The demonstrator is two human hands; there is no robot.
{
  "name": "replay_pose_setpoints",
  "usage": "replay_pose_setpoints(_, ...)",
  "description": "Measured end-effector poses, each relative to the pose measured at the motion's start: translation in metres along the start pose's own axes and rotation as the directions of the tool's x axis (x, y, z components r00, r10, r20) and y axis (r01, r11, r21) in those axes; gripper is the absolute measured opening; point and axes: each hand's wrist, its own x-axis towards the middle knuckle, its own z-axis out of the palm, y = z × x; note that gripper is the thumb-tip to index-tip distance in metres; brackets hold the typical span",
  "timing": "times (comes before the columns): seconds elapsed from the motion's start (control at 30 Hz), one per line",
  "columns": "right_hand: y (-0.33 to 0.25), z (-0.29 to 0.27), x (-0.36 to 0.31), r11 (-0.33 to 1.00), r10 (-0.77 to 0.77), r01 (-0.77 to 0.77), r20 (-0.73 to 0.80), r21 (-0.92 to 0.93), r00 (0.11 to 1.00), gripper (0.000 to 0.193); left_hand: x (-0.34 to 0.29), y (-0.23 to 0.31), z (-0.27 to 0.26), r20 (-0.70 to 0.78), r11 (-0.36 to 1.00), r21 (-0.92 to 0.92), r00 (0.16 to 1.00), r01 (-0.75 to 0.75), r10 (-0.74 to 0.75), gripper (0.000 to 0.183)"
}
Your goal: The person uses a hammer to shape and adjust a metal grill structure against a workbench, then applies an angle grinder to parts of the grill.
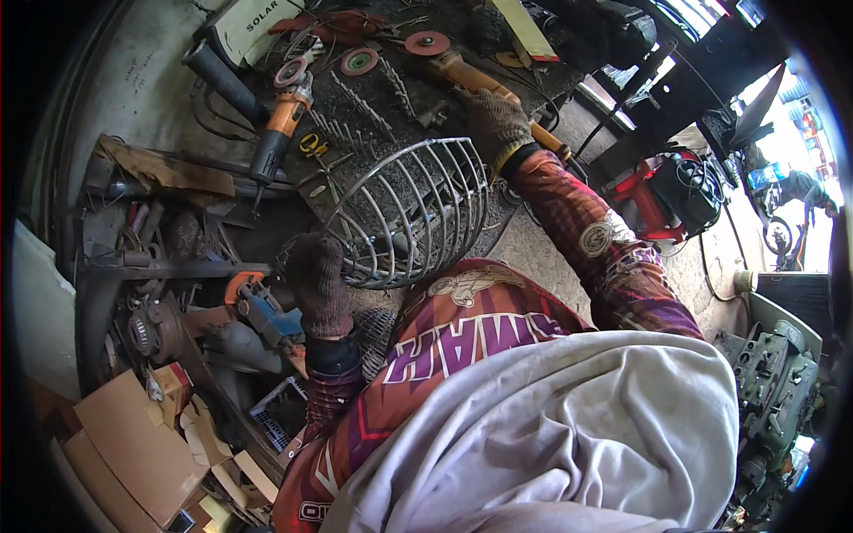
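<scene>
The right hand (498, 124), in a knitted glove, is grasping the body of an orange grinder (475, 78) at the far side of the dark bench (562, 76). The gloved left hand (318, 282) is resting at the left end of a curved metal cage (411, 161); whether it is gripping, I cannot tell. The cage is sitting before the person's torso, between the hands. Beyond it, a black-and-orange grinder (283, 124) is lying left of a green-centred disc (360, 61). A red-and-black machine (662, 197) is standing farther right.
</scene>
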Motion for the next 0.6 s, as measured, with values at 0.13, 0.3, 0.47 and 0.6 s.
replay_pose_setpoints(0.13, -0.013, -0.011, -0.008, 0.99, 0.11, -0.128, 0.238, 0.061, 0.965, 0.034, 0.018, 0.019, -0.01, 0.059, 0.998, -0.046, 0.998, 0.033, -0.03, 0.037)
replay_pose_setpoints(0.3, 0.003, 0.008, -0.025, 0.936, 0.338, -0.352, 0.367, -0.031, 0.866, 0.025, -0.013, -0.086, -0.009, 0.138, 0.689, 0.616, 0.914, -0.382, 0.382, 0.039)
replay_pose_setpoints(0.47, -0.011, 0.01, -0.024, 0.921, 0.364, -0.389, 0.365, -0.006, 0.857, 0.024, 0.012, -0.094, 0.001, 0.044, 0.904, 0.332, 0.961, -0.271, 0.272, 0.037)
replay_pose_setpoints(0.6, -0.012, -0.005, -0.035, 0.922, 0.353, -0.383, 0.286, 0.054, 0.891, 0.03, 0.044, -0.078, 0.012, 0.062, 0.954, 0.141, 0.965, -0.263, 0.256, 0.035)
